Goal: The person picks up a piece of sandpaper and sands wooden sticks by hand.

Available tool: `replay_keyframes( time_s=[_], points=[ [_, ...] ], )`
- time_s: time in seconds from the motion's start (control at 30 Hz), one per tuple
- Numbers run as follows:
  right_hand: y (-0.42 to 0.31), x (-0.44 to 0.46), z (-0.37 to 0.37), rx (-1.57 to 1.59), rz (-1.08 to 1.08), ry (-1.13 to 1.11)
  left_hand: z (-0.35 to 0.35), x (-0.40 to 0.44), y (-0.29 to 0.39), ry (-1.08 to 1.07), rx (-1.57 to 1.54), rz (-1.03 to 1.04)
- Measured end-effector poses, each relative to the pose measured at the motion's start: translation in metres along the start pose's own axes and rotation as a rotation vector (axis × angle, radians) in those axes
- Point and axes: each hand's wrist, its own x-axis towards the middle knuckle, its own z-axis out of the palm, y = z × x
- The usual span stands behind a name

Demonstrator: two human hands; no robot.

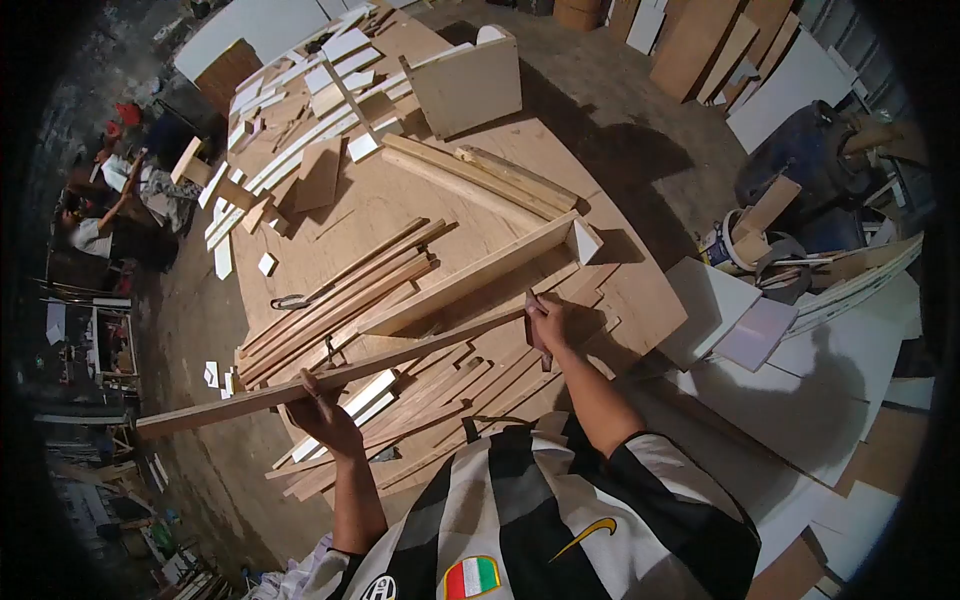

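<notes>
A long thin wooden strip (420, 350) slants across the view above the table, its far left end sticking out past the table edge. My left hand (325, 412) is closed round it left of the middle. At its right end my right hand (545, 325) is closed, fingers pressed together on the strip. Just beyond the strip lies a long narrow wooden frame (480, 270). Several reddish strips (350, 290) lie side by side to the left of that frame, with a dark tool (290, 302) on them. More loose strips (440, 390) lie under and nearer than the held strip.
The wooden table (640, 290) carries a pale box (465, 85), thick planks (480, 180) and white offcuts (345, 50). Two people (100, 215) sit at the left. A bucket (730, 240), dark barrel (800, 155) and white boards (800, 390) stand or lie at the right.
</notes>
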Motion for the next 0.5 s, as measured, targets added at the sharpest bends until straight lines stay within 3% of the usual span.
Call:
replay_keyframes(
  time_s=[0.2,0.27,0.4,0.5],
  points=[
    [0.005,0.003,0.004,0.019,-0.06,-0.037,-0.006,-0.005,-0.002,0.007,-0.058,-0.019],
    [-0.015,-0.012,0.007,0.096,-0.206,0.004,-0.012,-0.004,-0.008,0.037,-0.062,-0.068],
    [-0.009,-0.008,-0.001,0.024,-0.17,0.021,-0.037,-0.009,-0.035,0.096,-0.084,-0.164],
    [0.005,-0.005,0.004,-0.088,-0.112,-0.11,-0.043,-0.011,-0.036,0.119,-0.097,-0.222]
  ],
)
